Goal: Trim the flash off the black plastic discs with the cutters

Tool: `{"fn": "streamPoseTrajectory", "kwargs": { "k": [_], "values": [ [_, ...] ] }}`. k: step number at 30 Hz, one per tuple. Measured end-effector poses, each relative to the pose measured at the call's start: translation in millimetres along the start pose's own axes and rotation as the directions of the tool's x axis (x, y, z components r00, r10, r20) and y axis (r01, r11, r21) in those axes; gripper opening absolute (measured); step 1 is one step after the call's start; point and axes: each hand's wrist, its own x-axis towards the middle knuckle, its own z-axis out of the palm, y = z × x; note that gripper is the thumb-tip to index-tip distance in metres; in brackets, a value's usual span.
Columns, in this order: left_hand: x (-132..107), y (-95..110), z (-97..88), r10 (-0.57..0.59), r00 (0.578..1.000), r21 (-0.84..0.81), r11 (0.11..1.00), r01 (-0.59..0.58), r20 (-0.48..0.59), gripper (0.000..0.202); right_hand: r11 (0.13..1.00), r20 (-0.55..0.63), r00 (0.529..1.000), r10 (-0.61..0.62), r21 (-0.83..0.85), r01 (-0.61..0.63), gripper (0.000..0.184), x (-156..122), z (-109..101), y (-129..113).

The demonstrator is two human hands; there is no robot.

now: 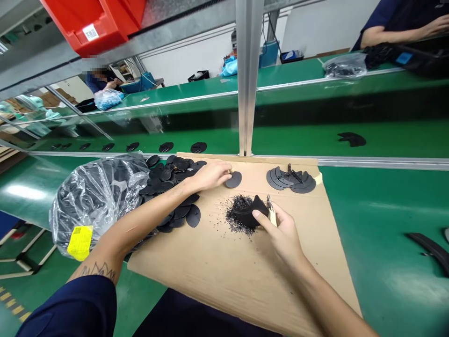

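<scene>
My left hand (213, 175) reaches across the cardboard (217, 260), its thumb and fingertips closed at the upper left edge of a black oval disc (234, 180). Something pale yellow shows at those fingertips. In my right hand (283, 228) is a pair of nippers (270, 206) with metal jaws pointing up. The same hand grips a black curved piece (249, 213), thumb pressed on its side. Beneath that piece lies a heap of small black bits (238, 220). Just beyond, several black discs (275, 179) overlap in a fan, with thin dark stems on top.
Loose black discs (175, 175) are piled left of my hands, beside a clear plastic bag (94, 187) bearing a yellow label (80, 242). A metal post (247, 79) rises behind the cardboard. Discs (166, 147) line the green belt (298, 135). A red bin (101, 23) hangs overhead. Co-workers sit opposite.
</scene>
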Motion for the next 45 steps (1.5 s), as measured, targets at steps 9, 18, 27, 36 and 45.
{"fn": "streamPoseTrajectory", "kwargs": {
  "k": [9, 18, 27, 36, 45],
  "values": [
    [23, 24, 15.5, -0.142, 0.979, 0.078, 0.988, 0.131, 0.149, 0.012, 0.999, 0.017, 1.0, 0.017, 0.048, -0.018, 0.032, -2, 0, 1],
    [18, 27, 12.3, -0.269, 0.948, 0.117, 0.961, 0.251, 0.172, 0.017, 0.998, 0.007, 1.0, -0.01, 0.058, 0.009, 0.03, -1, -1, 1],
    [-7, 32, -13.8, -0.117, 0.992, -0.158, 0.982, 0.108, -0.052, 0.036, 0.98, 0.02, 0.995, 0.095, 0.175, -0.097, 0.036, 1, -2, 6],
    [-77, 70, 14.4, 0.126, 0.85, -0.516, 0.745, -0.422, -0.512, 0.022, 0.84, 0.253, 0.905, 0.342, 0.349, -0.415, 0.033, -6, 1, -3],
    [-101, 84, 49.1, -0.279, 0.922, -0.881, 0.459, -0.117, -0.268, 0.024, 0.944, 0.235, 0.951, 0.199, 0.214, -0.251, 0.038, -9, 5, 3]
  ]
}}
